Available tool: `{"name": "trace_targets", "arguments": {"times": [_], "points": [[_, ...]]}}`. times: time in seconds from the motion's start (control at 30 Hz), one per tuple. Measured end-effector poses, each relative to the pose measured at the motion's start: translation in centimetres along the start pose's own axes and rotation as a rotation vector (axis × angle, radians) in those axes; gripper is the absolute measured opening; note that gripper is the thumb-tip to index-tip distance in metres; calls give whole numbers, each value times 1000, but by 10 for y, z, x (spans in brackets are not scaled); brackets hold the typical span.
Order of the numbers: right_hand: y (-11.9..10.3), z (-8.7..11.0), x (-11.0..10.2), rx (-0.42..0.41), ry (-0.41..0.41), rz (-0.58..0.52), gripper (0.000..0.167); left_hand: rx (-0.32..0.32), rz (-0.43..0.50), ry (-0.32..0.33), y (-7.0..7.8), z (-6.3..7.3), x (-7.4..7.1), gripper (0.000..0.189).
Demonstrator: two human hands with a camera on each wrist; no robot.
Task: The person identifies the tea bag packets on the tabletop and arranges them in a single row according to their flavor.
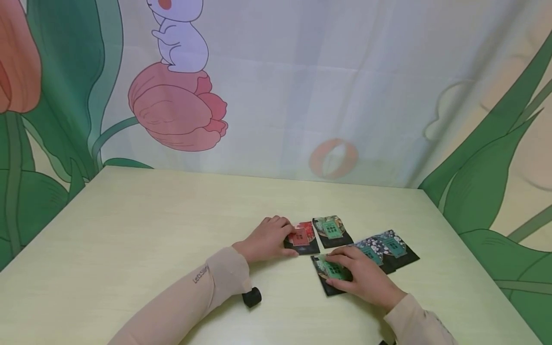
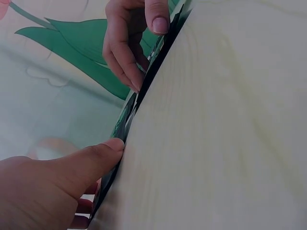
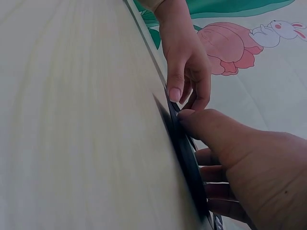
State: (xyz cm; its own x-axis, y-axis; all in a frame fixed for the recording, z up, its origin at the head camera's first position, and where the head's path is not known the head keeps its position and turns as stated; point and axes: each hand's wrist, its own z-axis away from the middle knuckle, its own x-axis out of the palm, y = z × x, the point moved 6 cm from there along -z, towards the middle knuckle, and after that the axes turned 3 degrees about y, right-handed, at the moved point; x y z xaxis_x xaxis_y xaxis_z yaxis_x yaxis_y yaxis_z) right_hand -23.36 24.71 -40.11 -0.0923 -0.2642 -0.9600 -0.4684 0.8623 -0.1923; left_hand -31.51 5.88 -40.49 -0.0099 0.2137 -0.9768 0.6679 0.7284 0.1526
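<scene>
On the table lie several flat black packets with floral tops and coloured labels. My left hand (image 1: 267,237) rests at the left side of the red-labelled packet (image 1: 300,237); its thumb (image 2: 108,149) touches the near edge. Just behind and to the right lies a green-labelled packet (image 1: 332,230). Nearer me, my right hand (image 1: 366,275) holds another green-labelled packet (image 1: 332,270), thumb at the near edge and fingers over the top. In the right wrist view this packet's dark edge (image 3: 184,163) is blurred. The right hand partly covers it.
To the right, a blue-flowered packet (image 1: 372,254) and another one (image 1: 394,247) lie overlapping, the first partly behind my right hand. The pale wooden table (image 1: 151,230) reaches back to a curtain (image 1: 267,96) printed with flowers and a rabbit. A black strap piece (image 1: 252,297) hangs under my left cuff.
</scene>
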Motion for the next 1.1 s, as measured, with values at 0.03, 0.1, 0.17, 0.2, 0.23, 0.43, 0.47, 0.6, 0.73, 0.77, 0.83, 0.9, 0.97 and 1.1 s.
{"name": "trace_targets", "arguments": {"times": [0.03, 0.1, 0.17, 0.2, 0.23, 0.43, 0.47, 0.6, 0.73, 0.77, 0.83, 0.9, 0.97, 1.1], "points": [[0, 0, 0, 1, 0, 0, 47, -3, 1, -4, 0, 0, 0, 61], [0, 0, 0, 0, 0, 1, 47, -5, 0, -7, 0, 1, 0, 61], [0, 0, -1, -2, 1, 2, 47, -4, -4, -6, 0, 1, 0, 61], [0, 0, -1, -4, 2, 2, 47, -2, -3, -3, 0, 1, 0, 61], [-1, 0, -2, -5, 3, 2, 47, -2, -1, -4, 0, 2, 0, 61], [-2, 0, -2, -12, 4, 1, 46, 3, -9, -6, -1, 5, -1, 61], [-2, 0, -2, -14, 6, 1, 46, 4, -10, -8, -2, 5, -1, 61], [-3, 1, -1, -28, 22, 6, 46, 8, -9, -10, -2, 8, -2, 61], [-3, 1, -1, -25, 24, 6, 46, 11, -13, -12, -2, 11, -3, 62], [-3, 1, -1, -23, 22, 6, 46, 12, -15, -14, -2, 12, -4, 62], [-2, 0, -1, -15, 15, 4, 46, 14, -20, -18, -2, 13, -4, 62], [-2, 0, -1, -14, 13, 5, 47, 15, -26, -21, -2, 14, -4, 62], [-2, 1, -1, -14, 10, 4, 46, 16, -26, -27, -2, 16, -5, 62], [-2, 1, -1, -18, 7, 4, 47, 21, -23, -30, -2, 19, -6, 62]]}}
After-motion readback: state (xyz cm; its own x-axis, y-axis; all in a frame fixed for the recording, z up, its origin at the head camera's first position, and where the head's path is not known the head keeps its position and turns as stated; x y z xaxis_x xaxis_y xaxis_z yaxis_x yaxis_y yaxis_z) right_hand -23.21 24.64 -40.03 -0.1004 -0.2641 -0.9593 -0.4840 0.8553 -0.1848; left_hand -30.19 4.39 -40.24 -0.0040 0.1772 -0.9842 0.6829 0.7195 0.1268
